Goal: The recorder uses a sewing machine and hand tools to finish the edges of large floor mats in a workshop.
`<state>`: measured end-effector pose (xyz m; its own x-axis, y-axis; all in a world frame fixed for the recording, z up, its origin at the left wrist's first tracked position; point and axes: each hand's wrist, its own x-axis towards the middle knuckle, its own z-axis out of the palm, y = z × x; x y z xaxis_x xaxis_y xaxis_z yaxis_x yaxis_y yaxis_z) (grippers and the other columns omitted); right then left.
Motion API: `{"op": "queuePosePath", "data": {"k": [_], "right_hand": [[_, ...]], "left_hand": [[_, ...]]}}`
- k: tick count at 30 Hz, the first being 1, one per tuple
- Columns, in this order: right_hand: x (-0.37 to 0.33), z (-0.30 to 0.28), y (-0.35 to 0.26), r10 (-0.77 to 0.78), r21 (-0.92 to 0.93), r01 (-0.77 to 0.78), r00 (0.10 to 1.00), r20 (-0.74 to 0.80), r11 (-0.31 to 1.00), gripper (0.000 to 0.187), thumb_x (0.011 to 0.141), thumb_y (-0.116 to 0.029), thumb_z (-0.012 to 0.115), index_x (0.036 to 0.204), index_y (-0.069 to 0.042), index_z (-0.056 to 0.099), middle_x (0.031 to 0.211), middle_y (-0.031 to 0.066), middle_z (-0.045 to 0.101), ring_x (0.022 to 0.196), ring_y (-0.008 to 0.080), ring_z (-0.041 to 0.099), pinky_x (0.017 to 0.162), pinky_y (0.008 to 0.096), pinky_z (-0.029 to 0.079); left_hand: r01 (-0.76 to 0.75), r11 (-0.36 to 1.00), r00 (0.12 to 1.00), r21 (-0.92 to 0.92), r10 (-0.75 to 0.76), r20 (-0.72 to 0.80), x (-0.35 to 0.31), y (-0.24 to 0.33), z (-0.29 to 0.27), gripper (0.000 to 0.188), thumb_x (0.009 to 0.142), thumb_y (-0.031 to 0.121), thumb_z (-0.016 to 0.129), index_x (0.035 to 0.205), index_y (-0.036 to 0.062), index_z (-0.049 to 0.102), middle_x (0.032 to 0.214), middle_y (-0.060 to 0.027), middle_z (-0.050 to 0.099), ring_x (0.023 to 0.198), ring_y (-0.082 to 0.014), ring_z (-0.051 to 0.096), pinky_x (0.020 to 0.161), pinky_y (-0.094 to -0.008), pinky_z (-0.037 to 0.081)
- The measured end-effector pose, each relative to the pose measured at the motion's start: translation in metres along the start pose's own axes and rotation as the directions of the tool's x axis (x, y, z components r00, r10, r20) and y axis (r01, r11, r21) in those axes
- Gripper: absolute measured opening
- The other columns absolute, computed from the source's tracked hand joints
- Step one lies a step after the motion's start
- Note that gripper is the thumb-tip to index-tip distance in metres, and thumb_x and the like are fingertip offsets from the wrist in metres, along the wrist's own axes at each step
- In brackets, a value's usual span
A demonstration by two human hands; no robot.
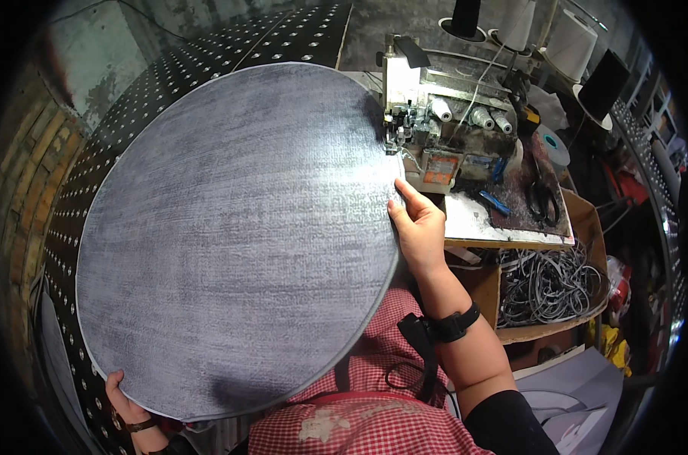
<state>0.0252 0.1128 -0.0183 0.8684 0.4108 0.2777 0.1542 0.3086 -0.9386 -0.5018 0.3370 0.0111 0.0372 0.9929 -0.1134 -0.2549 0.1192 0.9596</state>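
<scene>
At the far left, a brick wall, next to an old pale wall with worn paint. Then a long black desk with rows of shiny dots, behind and beside a big round grey mat. Low down at the left, the left hand, with a dark band around the wrist. Clamped there on the mat's lower left edge, thumb on top and the other fingers out of sight below. In the middle, the mat itself, held up over a red and white checked cloth with a pale worn patch. Looks flat, with fine dark streaks and a thin grey border. Brightly lit on the right side, close to a dirty sewing machine. Further right, the right hand, with a black band around the arm. Touching the mat's right edge with thumb and first finger, tips a little apart. Cannot tell about the other fingers, mostly hidden. Just above, the needle end of the machine, right at the mat's edge. Cannot tell whether over it or only beside it. On the machine, small white spools. Behind, big thread cones, some white, some black. On the white desk under the machine, a small blue tool and black scissors, near each other. Lower down, a cardboard box full of curly grey strips. Past that, something yellow and crumpled
</scene>
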Motion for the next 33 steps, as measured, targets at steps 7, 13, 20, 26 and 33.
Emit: {"op": "queuePosePath", "data": {"k": [7, 13, 20, 26, 33], "right_hand": [[0.002, 0.0, 0.005, 0.038, 0.0, -0.038, 0.999, -0.015, 0.999, 0.038, 0.081, -0.004, 0.059, 0.116, 0.008, 0.05, 0.109, 0.0165, 0.058, 0.099, 0.0142, 0.055, 0.084, 0.024, 0.044], [0.007, 0.002, 0.007, 0.0, 0.0, 0.0, 0.999, -0.045, 1.0, 0.04, 0.081, -0.004, 0.059, 0.117, 0.008, 0.049, 0.11, 0.0166, 0.058, 0.099, 0.0144, 0.054, 0.083, 0.0234, 0.044], [-0.016, 0.005, -0.001, 0.075, -0.076, -0.077, 0.997, -0.036, 0.994, 0.044, 0.081, -0.006, 0.059, 0.121, 0.006, 0.046, 0.105, 0.0106, 0.059, 0.084, 0.0064, 0.054, 0.076, 0.0199, 0.044], [-0.025, 0.011, 0.0, 0.089, -0.003, -0.089, 0.995, -0.036, 0.996, 0.046, 0.081, -0.006, 0.06, 0.123, 0.006, 0.044, 0.108, 0.0105, 0.058, 0.088, 0.0072, 0.054, 0.077, 0.0207, 0.044], [-0.024, 0.019, 0.005, -0.03, -0.095, 0.027, 0.999, -0.036, 0.995, 0.047, 0.082, -0.006, 0.06, 0.125, 0.005, 0.043, 0.104, 0.0077, 0.058, 0.083, 0.0064, 0.054, 0.074, 0.0192, 0.044]], "left_hand": [[0.225, 0.958, 0.974, -0.179, -0.228, 0.005, -0.017, 0.013, 0.033, 0.06, 0.063, 0.011, 0.051, 0.12, -0.0043, 0.041, 0.112, -0.0163, 0.052, 0.101, -0.0328, 0.05, 0.089, -0.0418, 0.042], [0.23, 0.958, 0.973, -0.168, -0.23, 0.021, -0.013, 0.013, 0.041, 0.059, 0.064, 0.011, 0.051, 0.12, -0.0045, 0.04, 0.111, -0.0158, 0.052, 0.101, -0.0329, 0.05, 0.09, -0.0421, 0.041], [0.268, 0.939, 0.964, -0.215, -0.26, 0.065, 0.012, 0.002, 0.028, 0.055, 0.068, 0.007, 0.048, 0.121, -0.0052, 0.04, 0.115, -0.0174, 0.051, 0.106, -0.0334, 0.049, 0.093, -0.0432, 0.04], [0.28, 0.927, 0.96, -0.25, -0.265, 0.095, 0.021, -0.004, 0.037, 0.048, 0.075, 0.009, 0.048, 0.12, -0.0054, 0.042, 0.118, -0.017, 0.051, 0.108, -0.0323, 0.049, 0.095, -0.0425, 0.038], [0.325, 0.892, 0.944, -0.314, -0.288, 0.159, 0.047, -0.016, 0.053, 0.039, 0.083, 0.01, 0.05, 0.119, -0.0048, 0.045, 0.119, -0.0163, 0.052, 0.109, -0.0304, 0.049, 0.096, -0.0421, 0.037]]}}
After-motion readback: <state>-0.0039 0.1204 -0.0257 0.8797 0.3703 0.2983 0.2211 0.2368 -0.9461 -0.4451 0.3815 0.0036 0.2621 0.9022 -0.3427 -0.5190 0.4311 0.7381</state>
